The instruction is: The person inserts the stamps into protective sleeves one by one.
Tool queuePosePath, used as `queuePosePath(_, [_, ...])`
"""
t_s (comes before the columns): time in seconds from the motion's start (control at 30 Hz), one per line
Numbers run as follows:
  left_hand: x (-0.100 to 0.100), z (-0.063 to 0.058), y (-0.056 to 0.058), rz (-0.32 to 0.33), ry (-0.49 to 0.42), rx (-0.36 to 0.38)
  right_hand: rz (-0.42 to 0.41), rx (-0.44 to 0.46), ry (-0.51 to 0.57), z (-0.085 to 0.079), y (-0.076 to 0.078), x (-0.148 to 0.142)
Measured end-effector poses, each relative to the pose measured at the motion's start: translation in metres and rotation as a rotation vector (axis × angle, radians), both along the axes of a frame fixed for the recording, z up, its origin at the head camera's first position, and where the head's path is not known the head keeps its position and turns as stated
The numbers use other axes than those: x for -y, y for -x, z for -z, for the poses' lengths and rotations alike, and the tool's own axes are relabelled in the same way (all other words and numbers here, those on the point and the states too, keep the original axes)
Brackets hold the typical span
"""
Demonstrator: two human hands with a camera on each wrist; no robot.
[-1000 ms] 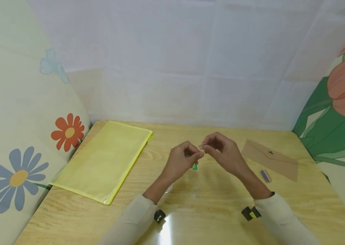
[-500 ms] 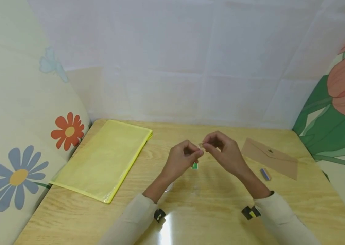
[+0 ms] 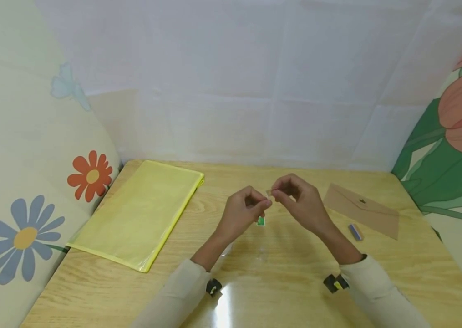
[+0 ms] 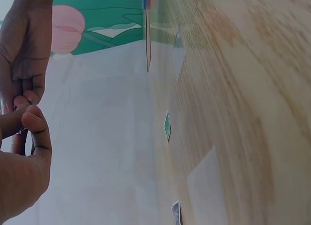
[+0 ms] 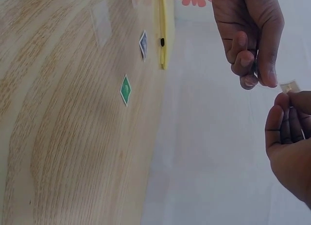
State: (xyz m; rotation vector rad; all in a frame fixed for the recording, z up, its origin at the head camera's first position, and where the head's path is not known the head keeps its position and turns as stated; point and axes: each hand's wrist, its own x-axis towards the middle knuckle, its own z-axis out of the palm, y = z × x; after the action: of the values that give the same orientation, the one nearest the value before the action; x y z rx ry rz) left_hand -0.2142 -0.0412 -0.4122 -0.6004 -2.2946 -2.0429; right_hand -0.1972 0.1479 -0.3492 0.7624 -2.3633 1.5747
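In the head view my left hand and right hand meet over the middle of the table, fingertips almost touching. My right thumb and index finger pinch a small beige stamp-like piece by its edge. The left thumb and fingertips are pressed together beside it, around something small and shiny that the fingers mostly hide. Below them a green stamp lies on the table. A dark stamp lies beyond it in the right wrist view. Flat clear sleeve-like pieces lie on the wood.
A yellow zip folder lies at the left of the wooden table. To the right are a brown envelope and a blue-and-white eraser. White cloth hangs behind; flowered panels flank the sides.
The hands stay almost in place with small fingertip movements. Slightly more of the beige piece shows between them. Nothing on the table has moved.
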Motion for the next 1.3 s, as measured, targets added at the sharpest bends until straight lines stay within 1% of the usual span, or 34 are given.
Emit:
queuePosePath(0.27, [-0.0003,0.0002,-0.0001,0.014,-0.010,0.014,-0.013,-0.018,0.003,-0.0017,0.0014,0.0042])
queuePosePath(0.53, [0.0000,0.0012,0.0000,0.023,-0.027,0.005,0.000,-0.001,-0.009,-0.0004,0.0015,0.0064])
queuePosePath(0.73, [0.0001,0.0002,0.0008,0.028,-0.042,0.007,-0.005,0.005,-0.015,0.0003,0.0027,0.0053])
queuePosePath(1.0, [0.0004,-0.0001,0.0006,0.018,-0.022,-0.002,-0.009,0.026,-0.025,-0.0024,0.0027,0.0060])
queuePosePath(1.13, [0.0004,-0.0004,-0.0002,0.012,-0.013,-0.003,0.000,0.013,-0.052,-0.0037,0.0029,0.0073])
queuePosePath(1.3, [0.0005,0.0000,0.0001,0.005,-0.011,-0.015,0.017,-0.040,-0.088,-0.0046,0.0020,0.0076])
